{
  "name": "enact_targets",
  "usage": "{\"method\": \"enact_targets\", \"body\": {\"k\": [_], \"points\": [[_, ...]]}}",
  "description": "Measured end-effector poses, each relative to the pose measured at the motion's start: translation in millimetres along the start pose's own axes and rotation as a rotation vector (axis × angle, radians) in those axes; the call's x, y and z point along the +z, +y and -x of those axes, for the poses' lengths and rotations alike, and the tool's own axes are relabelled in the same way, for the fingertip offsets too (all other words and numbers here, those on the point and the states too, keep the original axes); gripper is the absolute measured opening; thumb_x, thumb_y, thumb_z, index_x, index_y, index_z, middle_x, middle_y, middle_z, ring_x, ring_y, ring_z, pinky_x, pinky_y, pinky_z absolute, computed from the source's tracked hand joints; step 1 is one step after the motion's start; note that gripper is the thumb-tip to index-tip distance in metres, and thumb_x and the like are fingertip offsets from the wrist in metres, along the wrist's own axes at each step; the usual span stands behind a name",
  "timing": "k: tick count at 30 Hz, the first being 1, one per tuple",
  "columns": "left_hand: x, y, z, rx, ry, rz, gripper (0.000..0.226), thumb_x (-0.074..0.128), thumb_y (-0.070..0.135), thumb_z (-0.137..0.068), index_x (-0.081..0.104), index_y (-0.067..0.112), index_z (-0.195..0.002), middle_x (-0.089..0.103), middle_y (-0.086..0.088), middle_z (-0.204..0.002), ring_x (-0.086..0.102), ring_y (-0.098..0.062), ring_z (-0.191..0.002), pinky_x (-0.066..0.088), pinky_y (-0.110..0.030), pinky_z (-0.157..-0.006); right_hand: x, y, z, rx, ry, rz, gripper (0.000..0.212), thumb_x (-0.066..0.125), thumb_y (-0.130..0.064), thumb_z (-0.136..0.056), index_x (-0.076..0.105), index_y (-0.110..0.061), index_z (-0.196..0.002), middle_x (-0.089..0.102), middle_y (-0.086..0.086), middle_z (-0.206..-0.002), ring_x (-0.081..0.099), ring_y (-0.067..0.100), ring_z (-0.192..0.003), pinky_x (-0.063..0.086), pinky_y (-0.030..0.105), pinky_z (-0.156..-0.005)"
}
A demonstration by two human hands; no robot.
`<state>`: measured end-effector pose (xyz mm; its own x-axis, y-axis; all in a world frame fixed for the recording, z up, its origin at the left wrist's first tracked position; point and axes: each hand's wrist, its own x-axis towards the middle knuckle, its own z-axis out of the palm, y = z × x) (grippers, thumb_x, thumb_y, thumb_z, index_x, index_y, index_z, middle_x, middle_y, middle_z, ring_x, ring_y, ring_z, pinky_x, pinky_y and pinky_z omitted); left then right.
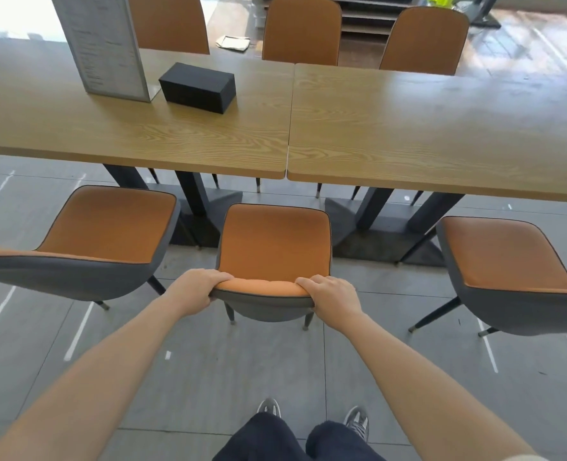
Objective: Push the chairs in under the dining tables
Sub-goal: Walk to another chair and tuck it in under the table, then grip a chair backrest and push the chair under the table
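With your left hand point(195, 291) and right hand point(332, 299) both clamped on the middle chair point(273, 247) backrest, you're mid-push. Next, drive it straight between the table bases point(368, 234)

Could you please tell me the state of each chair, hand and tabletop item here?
Middle chair: pulled out, gripped at backrest.
Left chair: pulled out.
Right chair: pulled out.
Far chairs: at the table.
Left hand: closed on backrest.
Right hand: closed on backrest.
Menu stand: upright.
Black box: closed.
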<state>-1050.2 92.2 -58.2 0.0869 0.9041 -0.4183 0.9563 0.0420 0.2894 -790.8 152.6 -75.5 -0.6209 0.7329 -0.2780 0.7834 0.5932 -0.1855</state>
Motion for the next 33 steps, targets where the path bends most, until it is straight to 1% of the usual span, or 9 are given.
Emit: {"method": "enact_targets", "body": {"k": [6,9,12,14,17,21,25,28,33], "points": [[-3.1,-3.1,-0.9,-0.042,0.047,-0.046,0.041,0.056,0.01,-0.089,0.054,0.024,-0.127,0.063,-0.001,-0.125,0.057,-0.022,-0.113,0.045,-0.033,-0.098,-5.6,-8.6,-5.1,0.035,-0.038,-0.035,0.044,0.06,-0.027,-0.09,0.043,-0.025,-0.13,0.059,0.003,-0.123,0.057,0.026,-0.109,0.045,0.038,-0.091],[-2.1,1.2,-1.1,-0.069,0.054,-0.088,0.045,0.059,0.02,-0.088,0.049,0.024,-0.131,0.06,-0.001,-0.129,0.056,-0.021,-0.116,0.044,-0.033,-0.099,-9.9,-9.6,-3.7,0.039,-0.077,-0.056,0.049,0.06,-0.033,-0.09,0.04,-0.024,-0.133,0.057,0.003,-0.129,0.055,0.026,-0.114,0.044,0.039,-0.096],[-0.7,18.6,0.4,-0.067,0.042,-0.089,0.061,0.061,0.036,-0.087,0.036,0.023,-0.141,0.047,0.0,-0.145,0.044,-0.02,-0.132,0.035,-0.035,-0.11,-14.8,-9.2,2.3,0.035,-0.099,-0.084,0.06,0.056,-0.038,-0.091,0.029,-0.022,-0.142,0.045,0.004,-0.142,0.044,0.027,-0.128,0.035,0.042,-0.107],[0.5,41.3,0.5,-0.028,0.015,-0.105,0.07,0.058,0.046,-0.087,0.026,0.023,-0.146,0.032,-0.001,-0.153,0.031,-0.02,-0.141,0.025,-0.038,-0.116,-17.5,-6.1,11.0,0.04,-0.091,-0.123,0.066,0.052,-0.04,-0.093,0.019,-0.021,-0.147,0.028,0.005,-0.154,0.029,0.026,-0.14,0.024,0.042,-0.115],[3.2,85.8,-6.7,0.03,-0.002,-0.101,0.072,0.049,0.051,-0.09,0.016,0.024,-0.149,0.014,0.0,-0.16,0.015,-0.021,-0.147,0.014,-0.04,-0.12,-19.8,7.1,28.7,0.104,-0.027,-0.181,0.07,0.044,-0.044,-0.096,0.006,-0.022,-0.15,0.005,0.002,-0.161,0.007,0.023,-0.148,0.009,0.041,-0.12],[7.4,154.1,-28.2,0.11,0.04,-0.12,0.071,0.039,0.052,-0.093,0.006,0.024,-0.15,-0.001,0.0,-0.161,0.001,-0.02,-0.149,0.005,-0.041,-0.121,-25.8,49.9,63.8,0.257,0.061,-0.194,0.074,0.038,-0.046,-0.098,-0.008,-0.02,-0.15,-0.013,0.003,-0.16,-0.007,0.022,-0.149,0.0,0.039,-0.12],[15.0,234.0,-54.7,0.221,0.059,-0.147,0.073,0.035,0.053,-0.094,-0.001,0.023,-0.15,-0.009,-0.001,-0.16,-0.007,-0.02,-0.148,-0.001,-0.041,-0.12,-35.5,115.4,118.4,0.365,0.134,-0.204,0.076,0.033,-0.045,-0.099,-0.02,-0.016,-0.147,-0.024,0.005,-0.157,-0.016,0.022,-0.147,-0.006,0.038,-0.119],[22.9,300.2,-74.9,0.31,0.072,-0.162,0.075,0.035,0.053,-0.094,-0.006,0.023,-0.149,-0.012,0.0,-0.16,-0.011,-0.019,-0.148,-0.004,-0.04,-0.12,-44.6,172.4,165.5,0.442,0.198,-0.211,0.074,0.027,-0.044,-0.1,-0.033,-0.016,-0.132,-0.028,0.005,-0.156,-0.021,0.02,-0.146,-0.011,0.037,-0.118],[40.0,424.1,-112.2,0.445,0.101,-0.21,0.075,0.035,0.052,-0.095,-0.007,0.021,-0.149,-0.011,-0.003,-0.16,-0.01,-0.02,-0.148,-0.003,-0.04,-0.12,-57.6,267.2,243.9,0.626,0.266,-0.228,0.073,0.028,-0.045,-0.1,-0.035,-0.022,-0.128,-0.029,0.003,-0.155,-0.023,0.019,-0.145,-0.014,0.036,-0.117]]}}
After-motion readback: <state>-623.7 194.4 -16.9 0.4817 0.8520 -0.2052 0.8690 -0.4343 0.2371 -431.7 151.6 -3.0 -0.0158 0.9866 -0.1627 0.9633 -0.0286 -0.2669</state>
